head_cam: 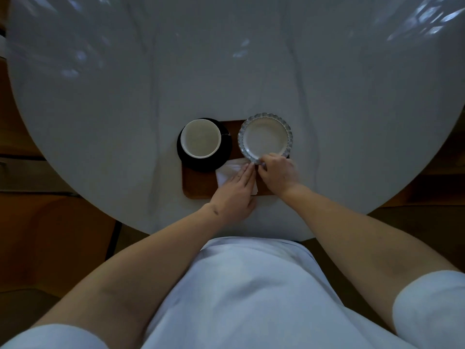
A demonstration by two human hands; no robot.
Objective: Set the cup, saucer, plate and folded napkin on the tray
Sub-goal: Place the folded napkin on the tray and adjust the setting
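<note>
A brown wooden tray (197, 187) lies near the table's front edge. On its left part a white cup (200, 138) stands on a black saucer (226, 153). A white plate (265, 138) with a scalloped rim sits on the tray's right part. A white folded napkin (225, 173) lies on the tray in front of the saucer, partly under my hands. My left hand (235, 195) rests flat on the napkin with straight fingers. My right hand (278, 172) pinches the plate's near rim.
The round table (226, 71) wears a white cloth with creases. A wooden floor (50, 235) shows on both sides below the table's edge. My white apron fills the bottom of the view.
</note>
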